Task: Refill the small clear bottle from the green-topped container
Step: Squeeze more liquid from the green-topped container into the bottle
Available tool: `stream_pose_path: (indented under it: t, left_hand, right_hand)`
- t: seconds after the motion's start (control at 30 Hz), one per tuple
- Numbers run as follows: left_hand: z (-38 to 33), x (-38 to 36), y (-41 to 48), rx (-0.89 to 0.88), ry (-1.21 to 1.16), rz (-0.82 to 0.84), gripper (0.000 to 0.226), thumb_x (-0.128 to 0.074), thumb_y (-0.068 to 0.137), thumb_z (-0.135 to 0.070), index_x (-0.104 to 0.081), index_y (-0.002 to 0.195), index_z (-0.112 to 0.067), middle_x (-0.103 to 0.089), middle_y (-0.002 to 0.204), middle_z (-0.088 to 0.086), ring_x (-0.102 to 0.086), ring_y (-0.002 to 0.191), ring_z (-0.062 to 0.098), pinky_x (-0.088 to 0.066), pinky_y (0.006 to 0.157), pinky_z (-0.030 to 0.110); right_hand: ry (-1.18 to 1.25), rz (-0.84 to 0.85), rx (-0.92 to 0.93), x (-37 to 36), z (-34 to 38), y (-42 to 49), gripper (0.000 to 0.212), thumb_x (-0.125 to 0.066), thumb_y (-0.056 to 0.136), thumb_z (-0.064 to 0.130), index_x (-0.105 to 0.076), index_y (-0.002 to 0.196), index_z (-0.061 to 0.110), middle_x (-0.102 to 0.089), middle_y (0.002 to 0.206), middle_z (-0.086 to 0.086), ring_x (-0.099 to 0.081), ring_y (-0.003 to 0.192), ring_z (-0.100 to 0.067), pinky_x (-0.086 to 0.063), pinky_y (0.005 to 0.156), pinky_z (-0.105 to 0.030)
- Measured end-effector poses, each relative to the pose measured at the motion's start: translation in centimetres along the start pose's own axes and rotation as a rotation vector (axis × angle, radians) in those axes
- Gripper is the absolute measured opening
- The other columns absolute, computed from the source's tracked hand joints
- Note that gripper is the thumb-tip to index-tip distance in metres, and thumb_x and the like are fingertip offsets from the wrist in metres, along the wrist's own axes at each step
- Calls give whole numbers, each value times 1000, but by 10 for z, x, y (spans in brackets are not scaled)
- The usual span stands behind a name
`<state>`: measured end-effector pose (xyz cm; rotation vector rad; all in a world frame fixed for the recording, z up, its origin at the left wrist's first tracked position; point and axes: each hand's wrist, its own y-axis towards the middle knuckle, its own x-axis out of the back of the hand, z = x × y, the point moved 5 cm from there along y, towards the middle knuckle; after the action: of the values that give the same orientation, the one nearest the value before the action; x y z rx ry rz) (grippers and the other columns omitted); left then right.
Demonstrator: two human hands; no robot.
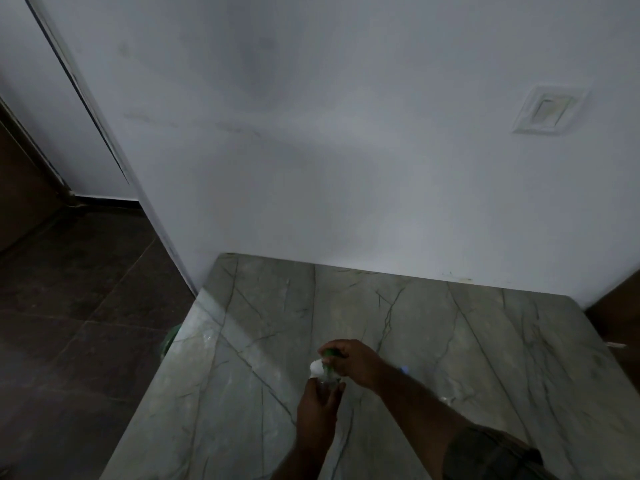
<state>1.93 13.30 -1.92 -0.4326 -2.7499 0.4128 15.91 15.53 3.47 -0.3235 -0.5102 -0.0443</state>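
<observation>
Over the grey marble table point(270, 306), my right hand point(353, 362) grips the green-topped container point(320, 365), a white body with a green top, tilted down and mostly hidden by my fingers. Just below it, my left hand point(317, 407) is wrapped around the small clear bottle point(327, 381), of which only the glassy top shows. The container's end sits right at the bottle's mouth. The scene is dim and I cannot see any liquid.
A white wall rises behind the table, with a switch plate point(545, 110) at upper right. Dark tiled floor point(69, 323) lies to the left. A small blue-tipped object point(403, 369) and a faint clear item point(446, 398) lie on the table right of my forearm.
</observation>
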Motion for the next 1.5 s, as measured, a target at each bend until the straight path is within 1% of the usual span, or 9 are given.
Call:
stream_pose_path:
  t: [0.2, 0.33, 0.5, 0.63, 0.73, 1.07, 1.23, 1.43, 1.5]
  left_hand:
    - [5, -1, 1, 1, 18, 5, 20, -70, 86, -40, -56, 91, -26, -67, 76, -2, -64, 64, 13, -54, 60, 31]
    - [5, -3, 1, -10, 14, 13, 19, -71, 85, -38, -56, 91, -27, -69, 77, -3, -66, 66, 10, -57, 62, 33]
    - [1, -1, 1, -7, 6, 7, 18, -72, 84, -35, -57, 93, -30, -71, 79, 0, -65, 59, 5, -52, 49, 21]
    - [-2, -2, 4, 3, 36, 18, 18, -70, 85, -38, -54, 91, -32, -69, 80, -2, -66, 63, 10, -56, 52, 27]
    - [1, -3, 3, 32, 22, 23, 19, -70, 85, -37, -54, 93, -32, -68, 81, -3, -66, 66, 11, -55, 51, 23]
    - [-8, 0, 3, 0, 15, 36, 22, -70, 87, -34, -56, 102, -27, -69, 83, 0, -66, 67, 13, -47, 46, 14]
    - [-6, -1, 6, -14, 59, 53, 24, -68, 89, -35, -55, 106, -24, -69, 89, -2, -68, 73, 15, -48, 47, 14]
    - [-1, -3, 3, 31, 41, 55, 29, -70, 87, -34, -55, 108, -21, -68, 88, 0, -66, 69, 11, -48, 47, 13]
    - [-3, -3, 4, 24, 42, 70, 28, -70, 87, -33, -55, 108, -22, -69, 88, -1, -67, 70, 11, -50, 50, 15]
  right_hand:
    - [-64, -29, 12, -3, -5, 0, 31, -66, 90, 26, -68, 119, 15, -68, 119, -2, -62, 100, -8, -53, 91, -27]
    - [-23, -35, 6, -3, -8, 0, 32, -68, 88, 24, -69, 118, 13, -68, 118, -4, -64, 101, -11, -55, 90, -30]
    - [17, 4, -26, 0, -4, 1, 32, -68, 89, 25, -68, 119, 14, -68, 118, -3, -65, 105, -18, -55, 92, -35]
    - [27, -14, -19, 0, -5, 1, 30, -67, 89, 25, -69, 117, 13, -69, 116, -4, -65, 102, -15, -53, 89, -30]
    - [12, -31, -10, -3, -9, 1, 33, -68, 88, 26, -69, 119, 13, -69, 119, -2, -65, 105, -14, -52, 91, -27]
    - [95, 5, -65, -2, -14, 6, 30, -67, 89, 30, -70, 117, 19, -70, 116, 1, -67, 104, -15, -54, 94, -36]
    - [117, -2, -51, -4, -17, 7, 32, -67, 89, 29, -69, 118, 18, -70, 117, 1, -66, 102, -13, -53, 90, -31]
    - [70, 7, -30, -6, -19, 6, 36, -66, 89, 30, -66, 123, 19, -65, 126, 2, -61, 106, -6, -51, 94, -27]
    - [92, 24, -48, -4, -17, 7, 35, -66, 89, 30, -67, 123, 19, -66, 125, 2, -62, 107, -8, -52, 97, -30]
